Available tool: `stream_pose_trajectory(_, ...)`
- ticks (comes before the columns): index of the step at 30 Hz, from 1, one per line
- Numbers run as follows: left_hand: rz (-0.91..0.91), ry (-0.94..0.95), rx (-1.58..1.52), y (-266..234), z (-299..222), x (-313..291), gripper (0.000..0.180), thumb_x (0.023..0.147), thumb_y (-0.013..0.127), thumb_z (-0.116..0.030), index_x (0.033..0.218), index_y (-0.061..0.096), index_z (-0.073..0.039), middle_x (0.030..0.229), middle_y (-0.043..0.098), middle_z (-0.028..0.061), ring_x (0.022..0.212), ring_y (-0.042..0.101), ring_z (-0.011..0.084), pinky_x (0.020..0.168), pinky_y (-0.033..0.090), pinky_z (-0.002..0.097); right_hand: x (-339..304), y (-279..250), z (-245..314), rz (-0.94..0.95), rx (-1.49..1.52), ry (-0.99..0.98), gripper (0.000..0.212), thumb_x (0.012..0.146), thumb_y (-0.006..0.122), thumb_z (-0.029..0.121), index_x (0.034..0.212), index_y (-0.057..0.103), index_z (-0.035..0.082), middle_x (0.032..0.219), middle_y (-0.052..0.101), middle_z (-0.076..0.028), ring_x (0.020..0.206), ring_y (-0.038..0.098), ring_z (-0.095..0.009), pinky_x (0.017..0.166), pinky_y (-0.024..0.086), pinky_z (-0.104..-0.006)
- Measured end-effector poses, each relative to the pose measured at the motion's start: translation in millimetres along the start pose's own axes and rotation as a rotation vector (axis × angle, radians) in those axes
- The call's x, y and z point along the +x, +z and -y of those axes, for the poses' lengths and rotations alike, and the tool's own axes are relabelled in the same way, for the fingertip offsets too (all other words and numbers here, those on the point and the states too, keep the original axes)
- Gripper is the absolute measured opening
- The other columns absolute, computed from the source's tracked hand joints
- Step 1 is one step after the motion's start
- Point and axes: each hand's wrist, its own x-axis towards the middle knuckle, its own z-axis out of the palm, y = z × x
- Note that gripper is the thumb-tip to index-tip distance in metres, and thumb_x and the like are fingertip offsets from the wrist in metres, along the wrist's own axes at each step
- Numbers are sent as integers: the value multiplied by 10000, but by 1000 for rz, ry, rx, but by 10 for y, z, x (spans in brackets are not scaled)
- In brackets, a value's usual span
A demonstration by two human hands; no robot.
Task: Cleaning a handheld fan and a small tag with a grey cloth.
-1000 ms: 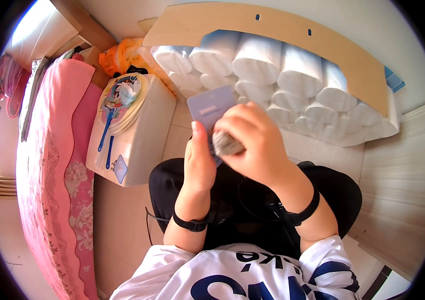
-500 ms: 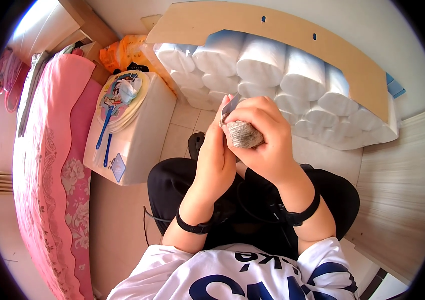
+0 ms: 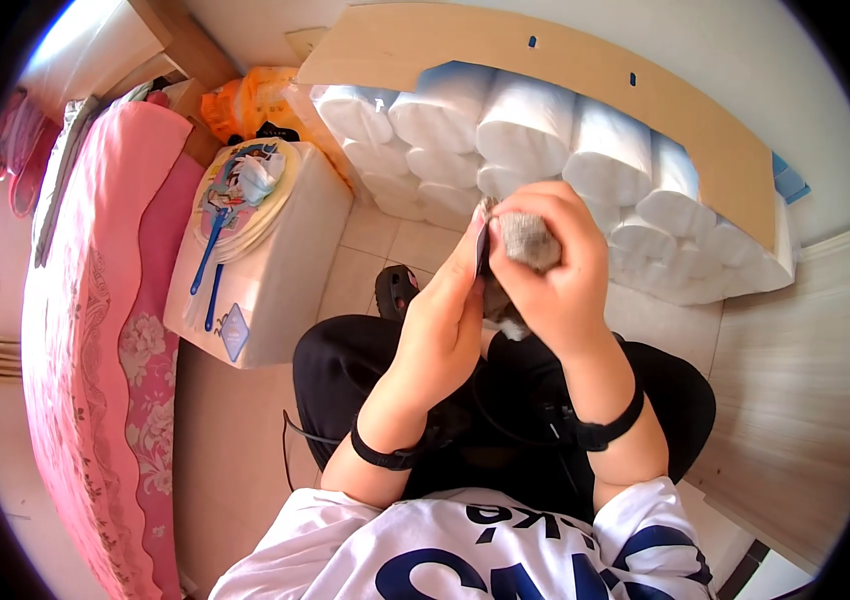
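Observation:
Both hands meet in front of me above my knees, around a grey-beige knitted bundle (image 3: 531,243) that looks like a rolled sock. My right hand (image 3: 567,270) wraps round it, with its rounded end showing between thumb and fingers. Close against it, my left hand (image 3: 445,325) pinches a thin dark grey flap (image 3: 483,250) along its thumb side. A small beige bit pokes up at the fingertips. Below the hands, a pale grey-white end (image 3: 513,328) hangs down. Much of the bundle is hidden by my fingers.
Ahead stands an open cardboard carton (image 3: 565,52) packed with white paper rolls (image 3: 525,130). A white box (image 3: 280,330) at left bears a round fan (image 3: 263,225) and blue-handled items (image 3: 207,255). Farther left is a pink-covered bed (image 3: 95,330). A black shoe (image 3: 397,290) rests on the tiles.
Both hands have shifted a little right, with the bundle between them. The dark flap has turned from slanting up to lying along my left hand. A pale end now shows below.

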Motion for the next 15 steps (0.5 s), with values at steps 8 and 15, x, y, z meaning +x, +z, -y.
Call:
stream_pose_trajectory(8, 97, 104, -137, -176, -121, -20, 569, 840, 376, 133, 1388, 320, -11, 1403, 373, 184, 1280, 397, 306, 1022, 322, 305, 78, -80, 199, 14, -82, 38, 179, 684, 650, -33, 846, 586, 8, 843, 585, -105, 806, 569, -236, 740, 448, -298)
stream_pose_trajectory(15, -66, -136, -430, -747, -699, -325, 296, 907, 483, 18, 1191, 402, -7, 1089, 546, 59, 988, 526, 101, 843, 421, 235, 143, -371, 255, -84, -165, 104, 108, 770, 623, -4, 863, 568, -1, 893, 572, -75, 821, 532, -181, 782, 425, -276)
